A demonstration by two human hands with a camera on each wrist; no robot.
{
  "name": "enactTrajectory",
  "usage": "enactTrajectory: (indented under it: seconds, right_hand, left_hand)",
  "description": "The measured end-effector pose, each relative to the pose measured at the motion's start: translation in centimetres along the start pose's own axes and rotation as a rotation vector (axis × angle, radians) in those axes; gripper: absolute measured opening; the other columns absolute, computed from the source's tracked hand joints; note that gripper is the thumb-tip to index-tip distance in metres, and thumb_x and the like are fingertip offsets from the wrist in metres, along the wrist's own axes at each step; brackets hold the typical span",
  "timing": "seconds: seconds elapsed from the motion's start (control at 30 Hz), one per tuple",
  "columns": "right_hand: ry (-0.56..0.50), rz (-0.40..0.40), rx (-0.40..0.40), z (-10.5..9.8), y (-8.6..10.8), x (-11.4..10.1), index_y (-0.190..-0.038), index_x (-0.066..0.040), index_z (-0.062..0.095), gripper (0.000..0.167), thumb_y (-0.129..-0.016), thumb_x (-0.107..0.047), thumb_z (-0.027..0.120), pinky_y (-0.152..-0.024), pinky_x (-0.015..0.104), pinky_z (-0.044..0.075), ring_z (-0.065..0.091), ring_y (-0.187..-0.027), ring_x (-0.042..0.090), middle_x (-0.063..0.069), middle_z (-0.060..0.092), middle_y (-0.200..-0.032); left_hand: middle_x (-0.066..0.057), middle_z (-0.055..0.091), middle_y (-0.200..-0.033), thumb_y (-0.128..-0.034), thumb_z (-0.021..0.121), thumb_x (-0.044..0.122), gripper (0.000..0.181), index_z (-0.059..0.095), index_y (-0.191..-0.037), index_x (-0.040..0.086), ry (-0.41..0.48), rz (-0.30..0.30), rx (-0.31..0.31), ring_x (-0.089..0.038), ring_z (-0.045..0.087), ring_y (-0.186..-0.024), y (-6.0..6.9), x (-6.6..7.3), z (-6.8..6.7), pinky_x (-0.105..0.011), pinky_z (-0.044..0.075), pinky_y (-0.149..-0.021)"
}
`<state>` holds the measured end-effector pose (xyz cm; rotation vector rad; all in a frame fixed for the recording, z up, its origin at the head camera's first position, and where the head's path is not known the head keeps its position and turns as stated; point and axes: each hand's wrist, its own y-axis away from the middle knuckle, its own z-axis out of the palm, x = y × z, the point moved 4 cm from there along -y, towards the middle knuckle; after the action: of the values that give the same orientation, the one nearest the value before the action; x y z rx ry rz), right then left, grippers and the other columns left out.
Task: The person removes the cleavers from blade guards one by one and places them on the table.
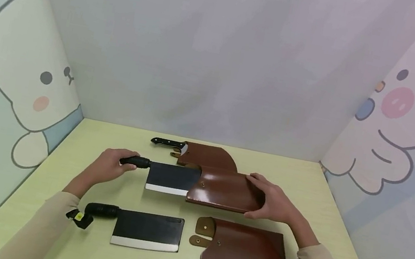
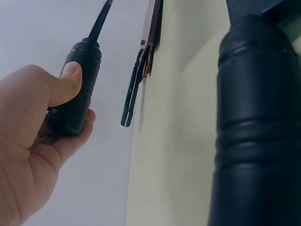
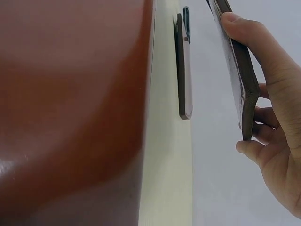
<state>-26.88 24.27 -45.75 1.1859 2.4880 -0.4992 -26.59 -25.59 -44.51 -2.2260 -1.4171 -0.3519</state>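
In the head view, the left hand (image 1: 111, 165) grips the black handle (image 1: 137, 161) of a cleaver whose dark blade (image 1: 171, 178) runs partly into a brown leather sheath (image 1: 228, 189). At the sheath's far right end, the right hand (image 1: 274, 201) holds its edges between thumb and fingers. Sheath and cleaver are held above the table. The left wrist view shows the left hand's thumb and fingers (image 2: 71, 70) round the handle (image 2: 77, 89). The right wrist view shows the right hand (image 3: 277, 103) pinching the sheath's edge (image 3: 243, 70).
On the table (image 1: 85, 256), a second cleaver (image 1: 148, 228) lies at the front left, beside a second brown sheath (image 1: 246, 250) with two tan straps. Behind the held pair lies a black-handled knife (image 1: 167, 143) in a curved brown sheath (image 1: 209, 155). Walls stand at the back and sides.
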Motion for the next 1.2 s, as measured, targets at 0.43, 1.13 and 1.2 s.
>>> enactTrajectory:
  seconds: [0.43, 1.13, 1.2]
  right_hand:
    - [-0.006, 0.037, -0.009, -0.7, 1.4, 0.9, -0.157, -0.014, 0.041, 0.109, -0.068, -0.051, 0.093, -0.098, 0.059, 0.05, 0.045, -0.141, 0.042, 0.019, 0.038, -0.16]
    - [0.02, 0.074, -0.035, -1.1, 3.1, 3.3, -0.155, -0.013, 0.044, 0.108, -0.068, -0.054, 0.093, -0.096, 0.058, 0.05, 0.05, -0.136, 0.041, 0.02, 0.04, -0.158]
    - [0.017, 0.081, -0.045, -1.1, 3.2, 3.5, -0.155, -0.013, 0.044, 0.108, -0.068, -0.054, 0.093, -0.096, 0.059, 0.05, 0.049, -0.137, 0.043, 0.022, 0.04, -0.158]
  left_hand:
    - [-0.02, 0.071, -0.12, -0.0937, 0.076, 0.015, 0.038, 0.069, -0.127, -0.001, -0.007, 0.001, 0.033, -0.019, 0.061, -0.08, 1.1, -1.3, -0.9, -0.038, 0.046, -0.07]
    - [-0.024, 0.069, -0.123, -0.0953, 0.074, 0.018, 0.039, 0.068, -0.127, -0.003, -0.028, -0.04, -0.026, -0.04, 0.068, -0.106, 2.8, -4.0, -0.7, -0.056, 0.053, -0.085]
    - [-0.024, 0.069, -0.123, -0.0949, 0.074, 0.017, 0.038, 0.068, -0.126, -0.003, -0.025, -0.042, -0.035, -0.041, 0.067, -0.108, 2.9, -4.2, -0.5, -0.057, 0.053, -0.086]
